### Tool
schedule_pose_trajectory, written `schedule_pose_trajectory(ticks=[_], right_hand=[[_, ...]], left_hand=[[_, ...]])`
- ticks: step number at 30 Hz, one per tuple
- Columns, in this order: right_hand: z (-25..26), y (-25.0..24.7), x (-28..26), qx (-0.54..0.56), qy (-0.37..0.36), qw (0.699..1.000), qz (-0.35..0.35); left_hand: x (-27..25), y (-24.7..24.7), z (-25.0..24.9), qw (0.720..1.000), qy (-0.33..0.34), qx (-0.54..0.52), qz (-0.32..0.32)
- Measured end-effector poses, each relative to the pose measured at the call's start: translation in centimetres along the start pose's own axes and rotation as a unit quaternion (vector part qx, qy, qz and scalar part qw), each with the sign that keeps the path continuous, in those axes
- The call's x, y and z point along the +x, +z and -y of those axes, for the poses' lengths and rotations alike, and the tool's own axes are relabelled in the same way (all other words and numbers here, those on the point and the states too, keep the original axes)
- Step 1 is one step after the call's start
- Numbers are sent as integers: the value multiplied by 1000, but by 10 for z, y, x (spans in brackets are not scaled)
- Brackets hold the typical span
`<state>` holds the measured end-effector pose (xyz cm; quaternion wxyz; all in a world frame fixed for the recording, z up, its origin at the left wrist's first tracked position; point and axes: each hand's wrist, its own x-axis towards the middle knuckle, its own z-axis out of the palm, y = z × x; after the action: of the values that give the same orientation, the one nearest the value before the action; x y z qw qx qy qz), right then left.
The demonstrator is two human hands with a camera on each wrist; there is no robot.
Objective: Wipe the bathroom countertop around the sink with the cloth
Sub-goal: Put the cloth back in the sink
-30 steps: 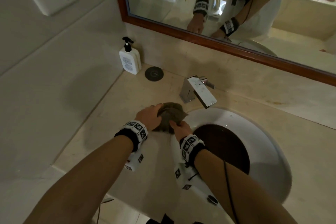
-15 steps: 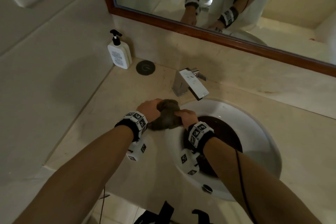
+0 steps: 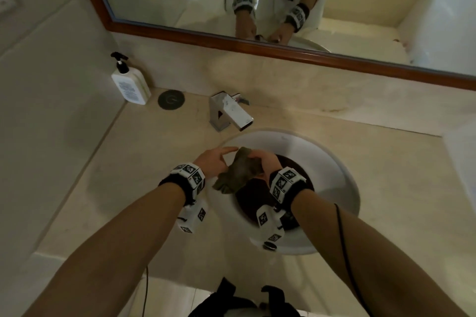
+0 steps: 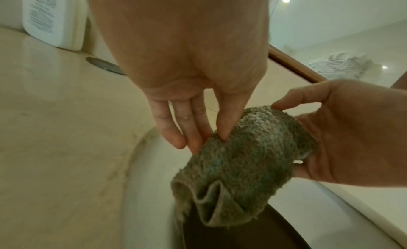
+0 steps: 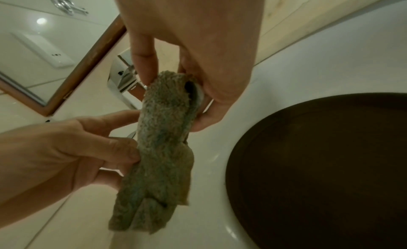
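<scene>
A crumpled grey-green cloth [image 3: 239, 172] [image 4: 242, 165] [image 5: 163, 139] hangs over the left side of the white sink [image 3: 334, 162], above its dark bowl. My right hand [image 3: 260, 159] [image 5: 176, 96] grips the cloth's upper end between thumb and curled fingers. My left hand [image 3: 219, 159] [image 4: 207, 141] pinches the cloth's left side lightly, thumb on the front, fingers behind, index finger stretched out straight. The beige countertop [image 3: 154, 162] runs around the sink. The cloth's lower end dangles free.
A chrome faucet [image 3: 229, 113] stands behind the sink. At the back left corner are a white pump bottle [image 3: 130, 85] and a round dark disc [image 3: 171, 99] set in the counter. A wood-framed mirror [image 3: 283, 51] hangs above; a wall closes the left side.
Both hands have carried the cloth rightward from the counter's edge to above the basin. The left hand's grip has loosened and its index finger has straightened.
</scene>
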<state>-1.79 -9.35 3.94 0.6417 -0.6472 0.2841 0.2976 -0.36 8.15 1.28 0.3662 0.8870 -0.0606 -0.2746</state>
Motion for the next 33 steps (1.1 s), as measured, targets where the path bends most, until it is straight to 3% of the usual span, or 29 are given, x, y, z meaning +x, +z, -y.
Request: schedule_pose_trajectory(ticks=[4, 13, 19, 28, 33], right_hand=[[-3, -24, -4, 24, 17, 998, -51], [-20, -79, -19, 76, -4, 994, -75], [-32, -108, -16, -79, -20, 988, -135], [-49, -127, -8, -96, -13, 983, -154], [-60, -135, 2, -123, -17, 981, -148]], left_hand=[[6, 17, -18, 999, 20, -18, 28], [18, 59, -65, 998, 17, -29, 55], [25, 74, -81, 997, 47, -31, 51], [37, 85, -94, 998, 40, -11, 47], [43, 88, -90, 997, 10, 51, 56]])
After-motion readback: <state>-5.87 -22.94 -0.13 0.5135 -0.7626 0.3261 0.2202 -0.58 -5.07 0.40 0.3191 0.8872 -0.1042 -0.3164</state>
